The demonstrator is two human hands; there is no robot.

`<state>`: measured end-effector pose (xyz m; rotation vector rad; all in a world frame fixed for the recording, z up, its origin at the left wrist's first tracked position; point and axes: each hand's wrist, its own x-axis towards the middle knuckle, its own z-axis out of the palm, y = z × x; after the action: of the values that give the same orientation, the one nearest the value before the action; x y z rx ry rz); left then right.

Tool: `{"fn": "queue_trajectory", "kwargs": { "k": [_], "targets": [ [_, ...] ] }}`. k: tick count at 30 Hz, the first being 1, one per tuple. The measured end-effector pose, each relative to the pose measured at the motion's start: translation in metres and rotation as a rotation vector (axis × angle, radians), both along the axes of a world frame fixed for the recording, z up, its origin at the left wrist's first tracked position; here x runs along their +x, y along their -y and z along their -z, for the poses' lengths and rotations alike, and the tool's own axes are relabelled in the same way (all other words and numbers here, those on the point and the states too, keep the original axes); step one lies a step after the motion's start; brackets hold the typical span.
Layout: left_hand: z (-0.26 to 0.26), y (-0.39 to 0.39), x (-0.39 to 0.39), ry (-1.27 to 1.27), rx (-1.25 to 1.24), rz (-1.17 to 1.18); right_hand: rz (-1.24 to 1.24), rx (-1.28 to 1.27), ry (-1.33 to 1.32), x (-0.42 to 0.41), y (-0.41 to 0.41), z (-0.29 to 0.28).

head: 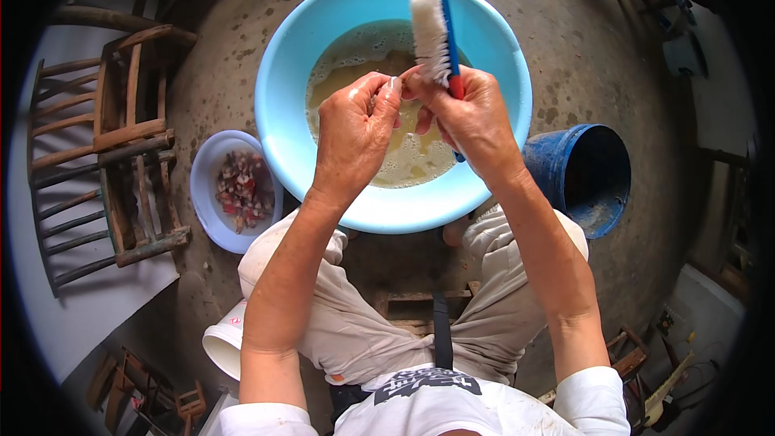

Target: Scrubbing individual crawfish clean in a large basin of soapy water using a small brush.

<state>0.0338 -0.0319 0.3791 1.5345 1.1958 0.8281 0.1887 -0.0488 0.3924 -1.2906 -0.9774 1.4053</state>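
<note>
Above a large light-blue plastic basin (284,103) of murky, foamy water (387,163), my two hands meet at the fingertips. A scrubbing brush (431,36) with white bristles and a blue and red handle stands upright in my right hand (472,109), bristles facing left. My left hand (360,124) has its thumb and fingers pinched around a small dark object (404,82), mostly hidden by the fingers. The right thumb and forefinger reach to that object too. What it is, I cannot tell.
Left of the basin, a pale lavender bowl (203,194) holds many small reddish and whitish pieces (244,191). A blue bucket (545,157) lies tilted at the right, its mouth facing right. Wooden chairs (130,139) are at the left; a white bucket (225,339) is by my left leg.
</note>
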Motion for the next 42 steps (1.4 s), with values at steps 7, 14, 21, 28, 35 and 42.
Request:
{"fn": "queue_trajectory", "kwargs": {
  "k": [7,14,21,28,35,42],
  "targets": [
    [-0.011,-0.006,-0.006,0.259,-0.498,-0.018,0.043,0.196,0.394,-0.005,0.002,0.008],
    [-0.010,-0.011,-0.016,0.407,-0.693,0.036,-0.066,0.038,0.279,0.000,0.000,-0.001],
    [-0.005,-0.010,-0.018,0.469,-0.735,0.073,-0.106,0.177,0.474,0.002,0.002,0.007],
    [-0.008,-0.012,-0.020,0.403,-0.696,0.169,-0.089,0.202,0.489,0.001,0.002,-0.004],
    [-0.006,-0.012,-0.019,0.483,-0.735,0.151,-0.134,0.292,0.519,0.006,0.001,0.001],
    [0.003,-0.009,-0.008,0.269,-0.504,0.168,-0.064,0.321,0.670,0.002,0.005,-0.004]
  ]
}}
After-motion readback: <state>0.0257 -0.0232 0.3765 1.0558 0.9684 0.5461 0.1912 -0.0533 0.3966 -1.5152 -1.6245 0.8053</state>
